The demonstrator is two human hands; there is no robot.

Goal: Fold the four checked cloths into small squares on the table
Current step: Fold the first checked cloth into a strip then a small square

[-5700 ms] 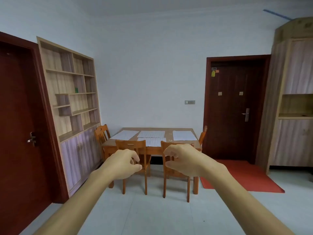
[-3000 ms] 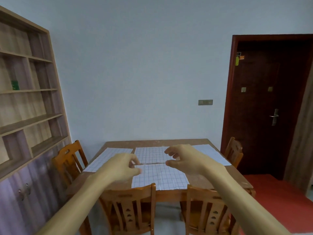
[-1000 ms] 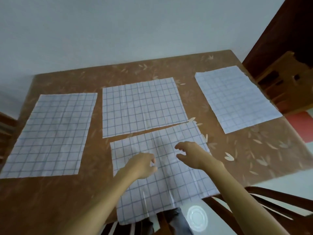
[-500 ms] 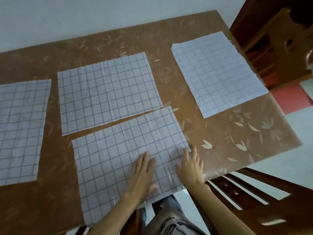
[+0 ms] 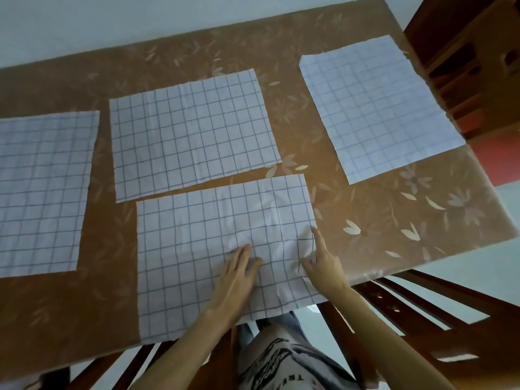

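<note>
Though creased, rectangular checked cloth [image 5: 197,249]

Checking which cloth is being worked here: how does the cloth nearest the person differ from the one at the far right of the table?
The near cloth has the left hand flat on it and the right hand at its right edge; the far-right cloth is untouched. The near cloth is rumpled between the hands and reaches the near edge of the table; the far-right cloth lies smooth. Both are white, blue-checked and unfolded.
</note>
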